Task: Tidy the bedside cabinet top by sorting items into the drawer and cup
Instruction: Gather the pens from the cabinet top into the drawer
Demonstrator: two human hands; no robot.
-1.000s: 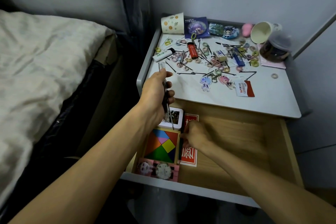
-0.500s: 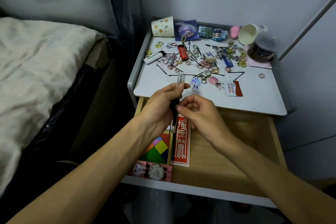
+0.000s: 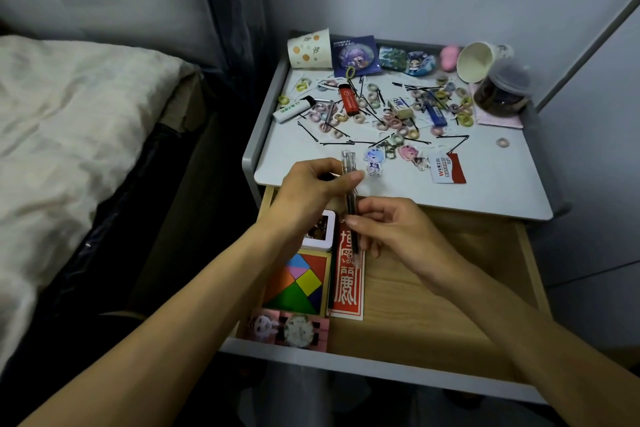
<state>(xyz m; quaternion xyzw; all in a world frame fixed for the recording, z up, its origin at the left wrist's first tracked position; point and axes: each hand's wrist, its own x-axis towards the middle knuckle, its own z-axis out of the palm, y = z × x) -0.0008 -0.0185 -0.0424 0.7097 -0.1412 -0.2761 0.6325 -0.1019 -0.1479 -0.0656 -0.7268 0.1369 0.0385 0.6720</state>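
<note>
Standing beside a bed (image 3: 69, 114), cluttered cabinet top (image 3: 485, 191), open drawer (image 3: 433, 305)

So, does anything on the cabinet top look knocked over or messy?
Yes. The paper cup at the back right lies on its side, mouth facing forward, beside the jar. Hair ties and hairpins are strewn loose across the cabinet top.

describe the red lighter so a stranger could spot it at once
Start at the cabinet top beside the bed. Near its back left, in front of the dark blue card, lies the red lighter. Its neighbours are a white lighter and a blue one.
</note>
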